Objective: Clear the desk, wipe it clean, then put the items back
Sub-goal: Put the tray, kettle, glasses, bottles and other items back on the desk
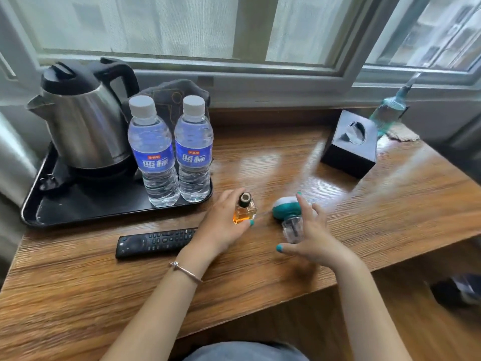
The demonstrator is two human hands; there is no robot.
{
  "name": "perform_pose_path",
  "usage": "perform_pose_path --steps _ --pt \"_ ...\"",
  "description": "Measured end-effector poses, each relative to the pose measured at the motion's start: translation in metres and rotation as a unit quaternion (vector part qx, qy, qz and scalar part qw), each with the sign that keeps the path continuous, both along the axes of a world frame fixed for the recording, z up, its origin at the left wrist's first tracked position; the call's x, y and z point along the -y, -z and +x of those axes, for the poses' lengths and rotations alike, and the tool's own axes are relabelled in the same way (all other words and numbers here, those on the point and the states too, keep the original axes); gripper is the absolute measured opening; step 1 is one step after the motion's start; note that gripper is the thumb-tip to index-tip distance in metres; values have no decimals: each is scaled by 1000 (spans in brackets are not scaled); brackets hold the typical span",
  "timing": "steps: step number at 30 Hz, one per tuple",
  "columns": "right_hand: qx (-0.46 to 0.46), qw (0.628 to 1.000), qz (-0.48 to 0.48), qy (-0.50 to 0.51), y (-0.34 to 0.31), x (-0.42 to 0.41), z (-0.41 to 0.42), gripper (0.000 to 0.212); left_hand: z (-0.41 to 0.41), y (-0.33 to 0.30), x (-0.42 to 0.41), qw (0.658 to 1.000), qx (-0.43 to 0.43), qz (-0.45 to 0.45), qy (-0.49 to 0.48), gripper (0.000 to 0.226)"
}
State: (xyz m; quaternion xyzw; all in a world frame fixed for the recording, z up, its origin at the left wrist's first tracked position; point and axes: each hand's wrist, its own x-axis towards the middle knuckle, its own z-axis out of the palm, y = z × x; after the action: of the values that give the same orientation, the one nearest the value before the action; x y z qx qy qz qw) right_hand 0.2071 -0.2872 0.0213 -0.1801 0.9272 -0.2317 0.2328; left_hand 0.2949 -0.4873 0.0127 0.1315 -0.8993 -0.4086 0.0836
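On the wooden desk (260, 269) my left hand (221, 225) grips a small amber glass bottle (244, 211) with a black cap, standing upright near the desk's middle. My right hand (312, 235) has its fingers spread around a teal and white plug-in device (285, 207) with a clear bottle (293, 229) under it; it lies tilted on the desk. A black remote (153, 242) lies to the left of my left wrist.
A black tray (86, 204) at the left carries a steel kettle (83, 121) and two water bottles (153, 152). A dark cloth (171, 95) lies behind them. A black tissue box (351, 143) and a teal spray bottle (389, 113) stand at the back right.
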Motion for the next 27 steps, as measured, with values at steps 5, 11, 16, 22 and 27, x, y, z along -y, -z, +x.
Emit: perform_pose_path --steps 5,11,16,22,27 --pt "-74 997 -17 24 7 6 7 101 4 3 -4 999 -24 5 -27 54" --pt "-74 991 -99 46 0 3 3 76 19 -2 -5 999 -30 26 0 53" --pt "-83 995 -61 -7 -3 8 -3 77 40 -13 -4 997 -39 62 -15 52" --pt "-66 995 -27 -65 -19 19 9 59 87 -39 6 990 -44 103 -87 51" --pt "-39 984 -80 -151 -36 42 34 63 132 -50 26 970 -53 109 -212 54"
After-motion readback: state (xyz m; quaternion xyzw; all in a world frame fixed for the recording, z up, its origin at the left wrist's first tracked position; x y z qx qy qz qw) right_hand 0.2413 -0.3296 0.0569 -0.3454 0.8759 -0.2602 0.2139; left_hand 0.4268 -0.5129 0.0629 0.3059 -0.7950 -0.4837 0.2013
